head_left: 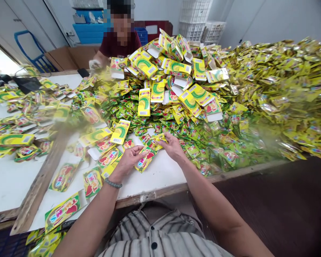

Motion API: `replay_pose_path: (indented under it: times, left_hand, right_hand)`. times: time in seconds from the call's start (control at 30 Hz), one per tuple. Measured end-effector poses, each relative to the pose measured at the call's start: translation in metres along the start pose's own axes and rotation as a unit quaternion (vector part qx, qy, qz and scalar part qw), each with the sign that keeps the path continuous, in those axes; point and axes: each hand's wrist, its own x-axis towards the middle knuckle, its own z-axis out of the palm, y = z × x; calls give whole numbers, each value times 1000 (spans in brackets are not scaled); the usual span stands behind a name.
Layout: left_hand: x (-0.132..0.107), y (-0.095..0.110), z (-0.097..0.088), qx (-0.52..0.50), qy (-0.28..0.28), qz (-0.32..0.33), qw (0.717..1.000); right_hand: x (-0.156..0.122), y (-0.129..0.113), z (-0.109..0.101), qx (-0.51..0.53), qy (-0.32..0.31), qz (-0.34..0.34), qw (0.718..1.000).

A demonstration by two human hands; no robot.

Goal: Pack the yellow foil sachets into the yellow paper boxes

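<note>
My left hand [131, 160] is closed on a small printed carton [144, 161], yellow and green with a red fruit picture, held low over the white table. My right hand [172, 147] pinches a yellow sachet [158, 138] at the carton's far end. Whether the sachet is partly inside the carton I cannot make out. Just left of my left hand lie more cartons, among them an upright-printed yellow one [120, 131] and one with colourful lettering [92, 182]. Beyond both hands spreads a heap of green sachets [187, 132].
Flattened or open cartons [173, 67] top the central pile. Yellow sachets [286, 82] are heaped high at right. A wooden strip [42, 178] divides the white table [5, 182] at left. Across it a person [121, 44] wears a glove [95, 64]. White crates [194, 21] stand behind.
</note>
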Motion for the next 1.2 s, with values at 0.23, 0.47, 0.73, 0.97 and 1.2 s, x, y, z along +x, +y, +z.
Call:
replay_pose_path:
  times: [0.23,0.47,0.73,0.97,1.2]
  left_hand:
    - [-4,9,0,-15,45,2,999]
    - [1,3,6,-17,70,3,997]
    - [4,7,8,-63,54,-21,996]
    - [2,2,8,-57,36,-20,998]
    - [1,3,10,-41,27,-10,999]
  right_hand:
    - [-2,-2,-2,-91,-69,4,994]
    - [-2,6,8,-151,-56,8,987]
    - [-1,4,11,13,-34,60,998]
    - [-1,2,5,-212,-18,-15,977]
    - [-5,0,11,-232,-77,12,970]
